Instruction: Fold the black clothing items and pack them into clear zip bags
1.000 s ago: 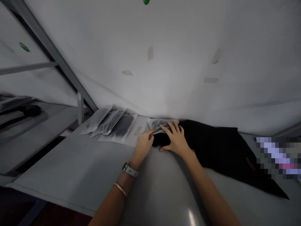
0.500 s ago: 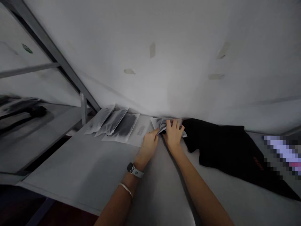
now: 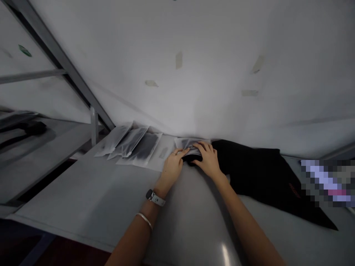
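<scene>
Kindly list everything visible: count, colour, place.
Left bags: three, translucent, left
Flat plastic: one, whitish, centre
Middle bag: one, translucent, centre
Dark piece: one, black, centre
Cloth: one, black, right
Table: one, grey, below
Wall: one, white, behind
Tape: four, beige, wall
Frame: one, grey, left
Sticker: one, green, left
Items: count unclear, dark, far left
Watch: one, pale strap, wrist
Bangle: one, silvery, left forearm
Left hand: one, on middle bag
Right hand: one, on middle bag

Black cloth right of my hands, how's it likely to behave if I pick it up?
The black cloth would probably droop, since its edge lies in soft curves. It looks thin against the table, so likely light for its size. Lying flat, it seems unlikely to roll.
</scene>
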Available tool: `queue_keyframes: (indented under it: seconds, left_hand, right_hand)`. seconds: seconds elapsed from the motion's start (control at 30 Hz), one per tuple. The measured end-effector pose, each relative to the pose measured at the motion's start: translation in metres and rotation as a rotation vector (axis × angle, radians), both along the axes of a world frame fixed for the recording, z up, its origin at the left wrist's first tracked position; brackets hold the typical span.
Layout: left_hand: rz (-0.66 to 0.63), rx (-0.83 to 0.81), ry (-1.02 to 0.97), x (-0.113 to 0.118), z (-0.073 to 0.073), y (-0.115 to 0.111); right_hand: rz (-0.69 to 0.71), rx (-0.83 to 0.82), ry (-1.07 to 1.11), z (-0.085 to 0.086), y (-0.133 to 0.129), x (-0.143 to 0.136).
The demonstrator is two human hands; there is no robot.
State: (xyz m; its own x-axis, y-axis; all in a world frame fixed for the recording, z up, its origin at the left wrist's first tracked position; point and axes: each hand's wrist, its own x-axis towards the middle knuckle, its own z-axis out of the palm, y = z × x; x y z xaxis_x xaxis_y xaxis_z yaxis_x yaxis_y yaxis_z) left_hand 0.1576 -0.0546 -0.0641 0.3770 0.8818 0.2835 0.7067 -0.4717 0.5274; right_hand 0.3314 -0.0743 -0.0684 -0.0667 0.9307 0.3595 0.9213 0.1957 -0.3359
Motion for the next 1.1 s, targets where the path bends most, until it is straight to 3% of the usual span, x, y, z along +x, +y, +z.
queue_keyframes:
  seconds: [0.13, 0.23, 0.4, 0.57, 0.77, 0.93, 1.1]
  left_hand:
    - [-0.060, 0.018, -0.055, 0.000, -0.005, 0.002]
    - [-0.078, 0.042, -0.060, 0.000, -0.006, 0.002]
    - [-0.093, 0.013, -0.060, -0.002, -0.001, 0.004]
    - [-0.012, 0.030, -0.034, -0.001, 0.000, 0.003]
    - [0.135, 0.054, 0.157, 0.008, -0.007, -0.002]
    - [0.129, 0.055, 0.173, 0.007, -0.011, 0.001]
    - [0.088, 0.101, 0.222, 0.006, -0.002, -0.005]
  right_hand:
    - [-0.229, 0.068, -0.073, -0.007, 0.009, -0.026]
    - [-0.307, 0.104, -0.148, -0.010, 0.016, -0.032]
    - [-0.220, 0.115, -0.230, -0.008, 0.024, -0.025]
    - [-0.152, 0.117, -0.240, -0.009, 0.019, -0.020]
    - [0.098, 0.071, -0.067, -0.008, 0.003, 0.008]
    - [0.006, 0.080, -0.021, -0.006, 0.004, 0.010]
    - [-0.060, 0.108, -0.038, -0.007, 0.011, -0.005]
